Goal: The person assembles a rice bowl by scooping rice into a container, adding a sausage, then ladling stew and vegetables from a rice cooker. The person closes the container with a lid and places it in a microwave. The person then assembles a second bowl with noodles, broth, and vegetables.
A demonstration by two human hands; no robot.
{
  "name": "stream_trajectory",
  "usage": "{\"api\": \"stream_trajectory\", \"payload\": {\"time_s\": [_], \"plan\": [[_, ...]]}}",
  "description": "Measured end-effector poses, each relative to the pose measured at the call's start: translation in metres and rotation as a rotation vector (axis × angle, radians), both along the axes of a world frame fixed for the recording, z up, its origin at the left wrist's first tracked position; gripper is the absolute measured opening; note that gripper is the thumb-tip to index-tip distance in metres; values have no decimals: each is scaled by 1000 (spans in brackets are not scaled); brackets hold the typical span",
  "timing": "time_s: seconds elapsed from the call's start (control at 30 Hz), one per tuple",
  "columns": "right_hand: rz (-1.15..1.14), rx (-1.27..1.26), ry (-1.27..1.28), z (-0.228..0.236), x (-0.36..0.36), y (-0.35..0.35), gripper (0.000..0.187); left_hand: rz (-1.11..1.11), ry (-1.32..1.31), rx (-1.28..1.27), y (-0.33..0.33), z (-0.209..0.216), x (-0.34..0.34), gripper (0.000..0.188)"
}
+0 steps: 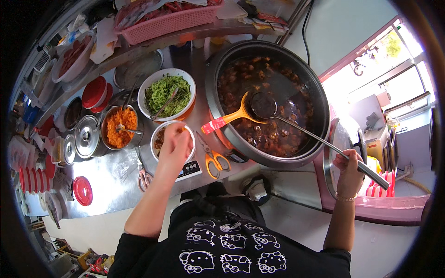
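My right hand point(351, 169) is closed around the long metal handle of a ladle point(300, 131). Its dark, filled bowl hangs over a big black-rimmed pot point(252, 157) of brown stew point(296, 99). An orange slotted spoon point(234, 116) with red wrapping on its handle lies across the pot's left rim, beside the ladle bowl. My left hand point(176, 144) is above a white bowl point(154, 143) holding brown food, fingers loosely bent and apart, nothing seen in them. The hand hides part of that bowl, which appears to stand on a digital scale point(190, 170).
Orange-handled scissors point(215, 163) lie right of the scale. Behind are a bowl of shredded greens point(168, 95) and a pot of orange shreds point(121, 127). Lidded metal pots point(88, 135) and a red lid point(82, 191) are at left. A pink basket point(169, 28) sits on the shelf above.
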State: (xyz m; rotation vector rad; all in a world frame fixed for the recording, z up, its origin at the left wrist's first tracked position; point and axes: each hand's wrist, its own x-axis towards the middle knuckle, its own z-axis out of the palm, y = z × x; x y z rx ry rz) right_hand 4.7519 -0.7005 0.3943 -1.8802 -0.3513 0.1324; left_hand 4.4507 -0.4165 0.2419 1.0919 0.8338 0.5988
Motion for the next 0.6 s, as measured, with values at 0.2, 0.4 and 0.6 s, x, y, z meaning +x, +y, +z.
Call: {"api": "stream_trajectory", "payload": {"time_s": [0.2, 0.4, 0.6], "plan": [[-55, -48, -24, -1, 3, -7, 29, 271, 125, -589, -77, -90, -72, 13], [-10, 7, -19, -7, 5, -10, 28, 523, -176, -553, -77, -150, -82, 11], [17, -32, -50, -4, 2, -11, 32, 589, -241, -455, -78, -178, -72, 6]]}}
